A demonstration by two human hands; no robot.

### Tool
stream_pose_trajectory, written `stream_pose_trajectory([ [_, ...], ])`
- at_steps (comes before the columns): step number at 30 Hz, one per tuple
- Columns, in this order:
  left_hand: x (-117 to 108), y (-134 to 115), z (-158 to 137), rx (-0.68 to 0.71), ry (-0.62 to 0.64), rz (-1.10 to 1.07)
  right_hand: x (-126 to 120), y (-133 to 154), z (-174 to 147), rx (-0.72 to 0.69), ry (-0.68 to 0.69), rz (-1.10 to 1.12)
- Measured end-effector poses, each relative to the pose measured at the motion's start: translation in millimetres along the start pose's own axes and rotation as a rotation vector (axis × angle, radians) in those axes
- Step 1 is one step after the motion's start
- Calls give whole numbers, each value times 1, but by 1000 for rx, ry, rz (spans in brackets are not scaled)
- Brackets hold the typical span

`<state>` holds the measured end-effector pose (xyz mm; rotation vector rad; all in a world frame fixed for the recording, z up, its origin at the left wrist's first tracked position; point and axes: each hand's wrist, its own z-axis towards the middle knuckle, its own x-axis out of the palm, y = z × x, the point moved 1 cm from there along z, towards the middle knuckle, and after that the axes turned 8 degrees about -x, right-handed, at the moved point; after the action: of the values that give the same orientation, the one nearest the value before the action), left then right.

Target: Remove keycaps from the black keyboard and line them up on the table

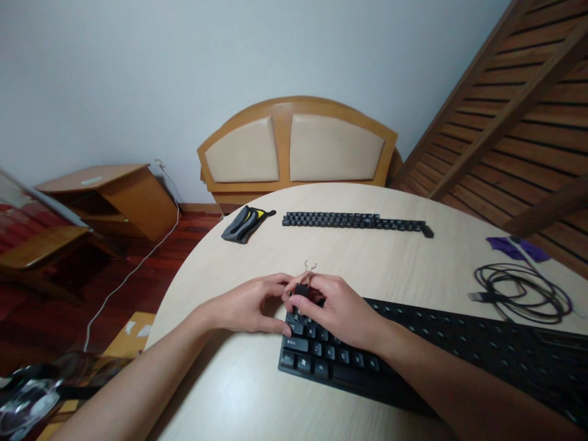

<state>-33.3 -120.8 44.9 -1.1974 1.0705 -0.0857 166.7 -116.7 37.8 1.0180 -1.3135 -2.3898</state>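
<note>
On a round light-wood table (pixel 367 257), both hands meet at the left end of a black keyboard (pixel 413 355). Left hand (pixel 248 306) and right hand (pixel 335 309) are closed narrow together on a small black keycap (pixel 302 289) gripped in a wire keycap puller (pixel 309 269); the puller's two wire loops stick up just above the fingers. Which hand holds which part I cannot tell, as the fingers overlap. The keycap sits just above the keyboard's top-left corner; most sockets to the right look bare, while caps remain on the left block under the right hand. At the far edge of the table lies a long row of loose black keycaps (pixel 356 220), with a black-and-yellow pouch (pixel 244 223) just to its left. A coiled black cable (pixel 519 291) lies on the right side, with purple cloth (pixel 517 248) beyond it. Room: pale wall, padded wooden headboard (pixel 296 147) leaning behind the table, slatted wood frame (pixel 519 104) on the right, low wooden cabinet (pixel 110 196) on the left, red-brown floor with a white cord (pixel 133 269). Key legends are too small to read; no brand is legible.
</note>
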Motion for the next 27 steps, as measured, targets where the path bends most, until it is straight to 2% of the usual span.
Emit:
stream_pose_trajectory([
  [5,0,0,-1,-21,2,56,1,-1,0,0,-14,22],
  [11,-1,2,-5,-30,-14,113,-2,-6,0,104,-141,-23],
  [18,3,10,-2,-9,-5,39,-12,-13,3,118,-82,-22],
  [27,3,17,2,38,-56,66,-18,-19,5,130,-108,25],
])
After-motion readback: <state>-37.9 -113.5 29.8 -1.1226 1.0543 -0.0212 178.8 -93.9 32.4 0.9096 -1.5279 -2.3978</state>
